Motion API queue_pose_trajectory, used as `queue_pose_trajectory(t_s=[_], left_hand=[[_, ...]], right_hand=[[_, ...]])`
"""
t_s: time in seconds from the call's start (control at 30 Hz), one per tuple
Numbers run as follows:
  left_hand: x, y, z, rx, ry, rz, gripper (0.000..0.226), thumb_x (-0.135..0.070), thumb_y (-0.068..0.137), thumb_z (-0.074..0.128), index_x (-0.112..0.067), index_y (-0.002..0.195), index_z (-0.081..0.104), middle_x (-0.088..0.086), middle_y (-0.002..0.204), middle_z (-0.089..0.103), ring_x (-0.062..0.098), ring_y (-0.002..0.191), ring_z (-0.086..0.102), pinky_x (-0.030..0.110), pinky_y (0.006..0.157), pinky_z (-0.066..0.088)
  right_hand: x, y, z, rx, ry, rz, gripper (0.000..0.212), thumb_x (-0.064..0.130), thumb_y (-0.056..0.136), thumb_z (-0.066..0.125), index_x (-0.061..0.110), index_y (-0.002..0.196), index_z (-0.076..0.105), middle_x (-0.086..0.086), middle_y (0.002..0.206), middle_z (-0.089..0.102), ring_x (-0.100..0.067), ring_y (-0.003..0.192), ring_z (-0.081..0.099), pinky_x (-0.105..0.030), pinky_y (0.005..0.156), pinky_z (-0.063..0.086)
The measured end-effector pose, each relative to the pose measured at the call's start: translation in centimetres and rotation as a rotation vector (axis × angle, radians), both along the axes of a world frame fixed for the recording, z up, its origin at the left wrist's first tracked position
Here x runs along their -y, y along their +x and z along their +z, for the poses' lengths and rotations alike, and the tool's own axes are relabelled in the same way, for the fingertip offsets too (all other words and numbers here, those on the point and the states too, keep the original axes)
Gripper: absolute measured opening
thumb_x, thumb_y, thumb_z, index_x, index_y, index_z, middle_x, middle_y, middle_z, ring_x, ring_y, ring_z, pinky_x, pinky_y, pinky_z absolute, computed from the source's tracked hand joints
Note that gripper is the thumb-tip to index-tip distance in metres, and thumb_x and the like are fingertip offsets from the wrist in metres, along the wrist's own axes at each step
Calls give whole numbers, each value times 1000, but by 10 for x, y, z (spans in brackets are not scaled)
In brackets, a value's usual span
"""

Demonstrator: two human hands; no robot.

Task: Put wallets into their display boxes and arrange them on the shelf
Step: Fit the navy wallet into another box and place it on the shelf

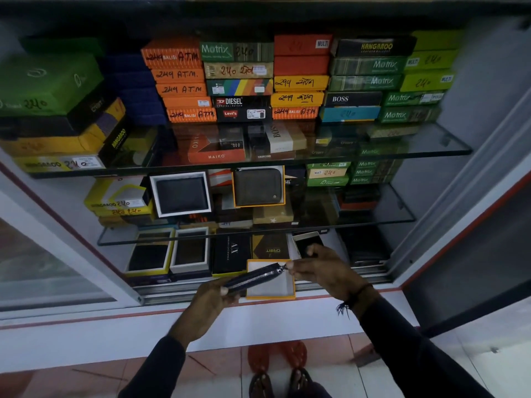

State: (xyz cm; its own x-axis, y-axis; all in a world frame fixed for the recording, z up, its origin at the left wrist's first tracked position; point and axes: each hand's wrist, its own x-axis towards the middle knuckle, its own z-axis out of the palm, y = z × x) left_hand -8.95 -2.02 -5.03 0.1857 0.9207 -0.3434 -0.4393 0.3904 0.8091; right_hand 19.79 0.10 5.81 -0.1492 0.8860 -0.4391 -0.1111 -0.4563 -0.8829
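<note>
Head view. Wallet (254, 278): dark, slim, zip-around type, seen edge-on so the metal zipper teeth run along its length; it tilts up toward the right, zipper pull at its upper right end. It is held in the air in front of the cabinet, directly over an open box (271, 291) with an orange rim and pale lining that sits at the front of the bottom level. Left hand (209, 301): comes up from below, fingers curled, thumb closed on the wallet's lower left end; firm hold. Right hand (324, 270): reaches in from the right, thumb and forefinger pinched together at the zipper pull, the other fingers loosely bent; a dark thread band with a tassel sits on the wrist. Both forearms in dark sleeves. Just beside the box, to the left, a black AX box (231, 252) stands upright; further left, two open boxes with dark wallets inside. On the glass shelf (258, 229) above, a brown zip wallet (258, 186) rests in an orange-rimmed box, near a black wallet in a white box (181, 193). Upper shelf carries stacked closed boxes, orange, green, yellow, black.
</note>
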Motion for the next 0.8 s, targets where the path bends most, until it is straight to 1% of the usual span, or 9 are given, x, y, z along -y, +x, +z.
queue_pose_trajectory(t_s=[0.13,0.23,0.37,0.4,0.47,0.57,0.63,0.73,0.8], left_hand=[[-1,19,12,219,18,-67,27,-7,63,67,-4,86,82,19,99,77,30,88,75,37,80,63],[2,33,26,226,110,-209,35,-14,65,73,-9,98,82,13,109,78,26,100,75,34,88,61],[0,42,35,147,152,-281,55,-6,68,69,-9,122,74,12,125,73,28,118,68,32,94,57],[0,39,34,112,137,-258,58,1,67,70,-10,124,73,12,127,72,29,119,67,33,93,58],[0,29,33,23,141,-238,65,12,69,69,-17,127,71,8,129,72,28,118,67,33,90,59],[1,13,38,-139,162,-214,78,17,66,78,-25,131,65,8,128,71,27,111,71,34,82,61],[0,10,41,-251,164,-199,86,21,63,83,-25,133,61,15,127,68,27,104,73,36,80,62],[-1,15,45,-357,170,-213,91,26,64,80,-26,135,57,15,125,66,22,100,74,35,80,62],[-2,22,44,-341,162,-190,91,25,65,79,-29,135,57,7,123,69,22,106,72,32,79,62]], right_hand=[[-11,-6,-21,-132,-168,-77,35,-12,84,65,14,73,44,-29,105,66,-33,87,71,-34,86,57],[-8,-15,-30,-223,-249,-66,22,-6,96,47,8,80,53,-19,84,72,-27,74,73,-30,67,62],[1,-34,-42,-344,-306,-157,46,8,102,39,5,69,71,-8,57,70,-19,53,70,-24,47,57],[0,-37,-46,-297,-289,-164,42,11,103,39,5,74,69,-8,60,71,-19,55,70,-24,48,56],[-4,-40,-48,-167,-245,-160,32,19,103,42,6,90,67,-12,83,72,-23,75,69,-29,62,56],[-5,-27,-54,-133,-269,0,48,46,99,47,8,119,68,-17,120,70,-33,113,64,-45,103,49],[-2,-16,-55,-117,-279,118,53,54,91,57,13,122,69,-13,125,69,-32,119,62,-46,109,47],[0,-10,-55,3,-82,215,43,21,81,79,8,121,70,-16,126,69,-34,117,65,-41,97,55],[1,-13,-56,127,98,173,41,3,78,79,0,117,70,-21,119,71,-41,113,66,-51,96,56]])
